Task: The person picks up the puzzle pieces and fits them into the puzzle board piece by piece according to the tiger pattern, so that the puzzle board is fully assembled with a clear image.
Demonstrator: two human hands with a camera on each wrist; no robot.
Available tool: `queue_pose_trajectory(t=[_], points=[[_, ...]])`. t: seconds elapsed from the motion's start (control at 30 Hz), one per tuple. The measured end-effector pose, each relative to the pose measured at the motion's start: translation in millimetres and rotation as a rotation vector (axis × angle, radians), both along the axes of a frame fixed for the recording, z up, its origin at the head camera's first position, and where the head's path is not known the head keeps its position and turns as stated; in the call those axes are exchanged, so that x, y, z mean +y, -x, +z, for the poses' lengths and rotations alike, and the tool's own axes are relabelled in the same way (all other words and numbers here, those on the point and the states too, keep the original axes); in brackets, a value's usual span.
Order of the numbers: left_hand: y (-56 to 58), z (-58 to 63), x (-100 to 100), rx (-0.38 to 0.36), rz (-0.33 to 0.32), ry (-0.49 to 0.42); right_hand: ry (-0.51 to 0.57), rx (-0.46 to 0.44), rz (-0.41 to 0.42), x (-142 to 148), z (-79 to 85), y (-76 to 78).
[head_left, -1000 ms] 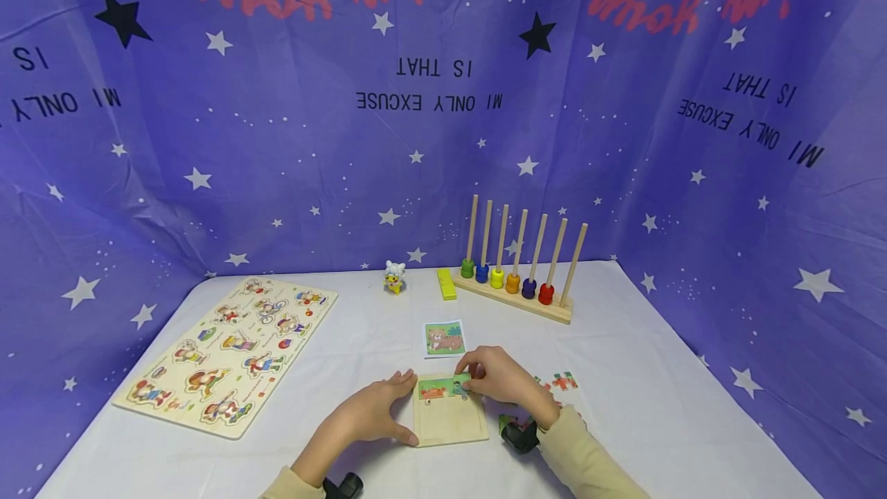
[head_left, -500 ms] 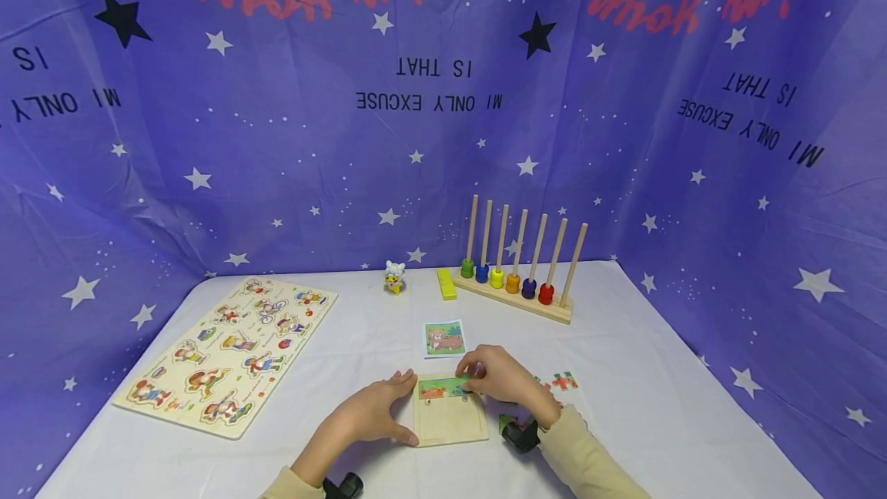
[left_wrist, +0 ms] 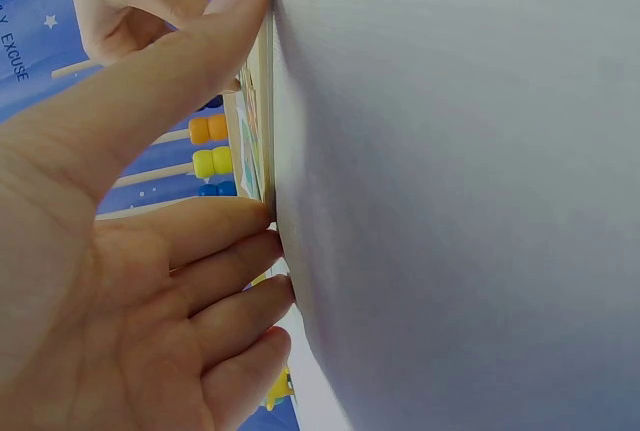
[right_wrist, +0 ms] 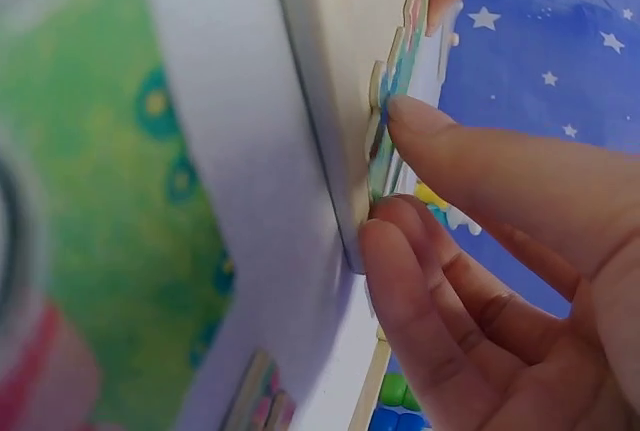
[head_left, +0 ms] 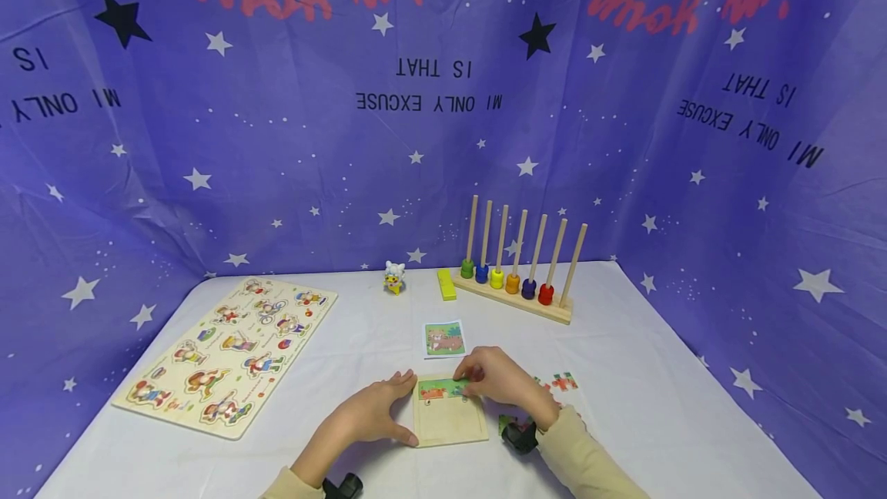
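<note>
In the head view a shallow wooden puzzle tray point(head_left: 452, 426) lies on the table, a row of picture pieces point(head_left: 434, 390) along its far side. My left hand point(head_left: 374, 410) rests at the tray's left edge, thumb at the near corner and fingertips at the far one. These fingers point(left_wrist: 225, 256) are fairly straight against the rim in the left wrist view. At the tray's far right corner, my right hand point(head_left: 502, 377) holds a green-and-blue puzzle piece point(right_wrist: 383, 136). Its thumb presses the piece's face, with the forefinger by the tray's edge. A bear picture card point(head_left: 445, 339) lies just beyond the tray.
Loose puzzle pieces point(head_left: 564, 381) lie right of the tray, partly hidden by the right arm. A large peg puzzle board point(head_left: 229, 356) covers the table's left. Behind stand a small toy figure point(head_left: 394, 277), a yellow block point(head_left: 446, 284) and a bead rack point(head_left: 513, 296).
The puzzle piece under my right fingers has turned and settled in line with the row at the tray's far edge. My left hand has stayed in place.
</note>
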State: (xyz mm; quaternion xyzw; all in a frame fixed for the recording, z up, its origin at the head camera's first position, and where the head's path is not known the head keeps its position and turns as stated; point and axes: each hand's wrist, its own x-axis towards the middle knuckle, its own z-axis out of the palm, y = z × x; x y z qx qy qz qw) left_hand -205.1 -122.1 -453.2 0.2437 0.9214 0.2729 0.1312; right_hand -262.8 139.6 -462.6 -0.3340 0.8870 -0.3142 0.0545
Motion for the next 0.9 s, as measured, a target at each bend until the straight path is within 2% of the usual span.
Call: queue_pose_trajectory(t=[0.3,0.6,0.77,0.9], points=[[0.1,-0.8,-0.2,0.007,0.003,0.005,-0.01,-0.041,0.033,-0.1,5.4,-0.4],[-0.7,-0.5,0.2,0.009,-0.002,0.001,-0.016,-0.036,0.046,0.9,7.1,-1.2],[-0.9,0.0,0.5,0.006,-0.003,-0.001,0.008,-0.055,0.076,9.3,14.0,0.9],[-0.5,0.6,0.3,0.005,-0.004,0.005,0.025,-0.035,0.059,20.7,21.0,2.8]])
